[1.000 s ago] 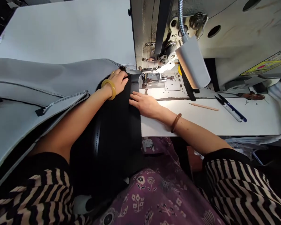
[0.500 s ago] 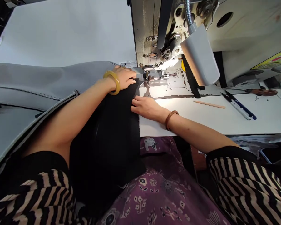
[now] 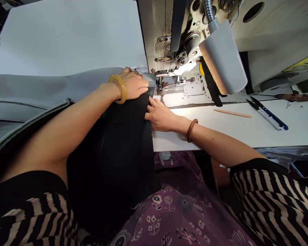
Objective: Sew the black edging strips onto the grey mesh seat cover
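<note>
Black fabric with a grey side lies under my hands and drapes over the table's front edge onto my lap. Its narrow far end reaches the presser foot of a sewing machine. My left hand, with a yellow bangle at the wrist, rests palm down on the fabric just left of the foot, its fingers extended towards it. My right hand has the fabric's right edge between its fingers, a little nearer to me than the foot. Some of its fingertips are hidden by the fabric.
The machine's lamp hangs right of the needle area. On the white table lie a pencil, thread snips and a screwdriver. Grey fabric spreads across the left. A phone is below the table edge at right.
My right hand's fingers have shifted slightly at the fabric edge and spread a bit more. My left hand remains beside the foot, nearly unmoved. The camera view has shifted slightly.
</note>
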The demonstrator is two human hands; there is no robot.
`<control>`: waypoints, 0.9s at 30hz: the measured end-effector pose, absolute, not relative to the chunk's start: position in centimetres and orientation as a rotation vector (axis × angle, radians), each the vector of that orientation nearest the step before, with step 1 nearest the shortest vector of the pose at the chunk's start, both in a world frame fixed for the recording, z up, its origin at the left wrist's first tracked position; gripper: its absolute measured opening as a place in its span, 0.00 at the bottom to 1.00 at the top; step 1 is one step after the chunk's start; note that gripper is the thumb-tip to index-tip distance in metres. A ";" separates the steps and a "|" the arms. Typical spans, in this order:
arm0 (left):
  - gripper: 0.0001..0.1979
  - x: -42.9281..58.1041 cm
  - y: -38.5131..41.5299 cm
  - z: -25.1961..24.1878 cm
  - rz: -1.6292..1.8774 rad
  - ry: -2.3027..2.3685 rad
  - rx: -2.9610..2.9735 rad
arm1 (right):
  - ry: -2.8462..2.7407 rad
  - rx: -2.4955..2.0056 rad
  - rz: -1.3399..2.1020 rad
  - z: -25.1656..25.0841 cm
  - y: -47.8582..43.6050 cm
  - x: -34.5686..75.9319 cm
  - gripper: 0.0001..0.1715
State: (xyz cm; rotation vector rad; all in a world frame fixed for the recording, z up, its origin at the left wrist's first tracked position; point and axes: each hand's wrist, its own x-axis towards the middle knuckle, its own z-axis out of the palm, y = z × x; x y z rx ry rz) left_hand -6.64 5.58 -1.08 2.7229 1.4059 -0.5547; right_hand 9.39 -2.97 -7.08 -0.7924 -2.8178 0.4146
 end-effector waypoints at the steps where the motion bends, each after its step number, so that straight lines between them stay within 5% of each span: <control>1: 0.17 -6.6 5.6 -1.0 -0.561 1.416 2.709 | -2.825 -0.783 0.411 -7.0 -2.9 9.4 0.16; 13: 0.12 -7.0 5.1 -1.5 -0.084 1.635 2.444 | -2.853 -0.722 0.268 -6.9 -4.1 9.5 0.17; 27: 0.14 -4.8 4.0 -1.7 -0.245 1.922 2.283 | -2.875 -0.662 0.163 -7.0 -4.6 9.7 0.19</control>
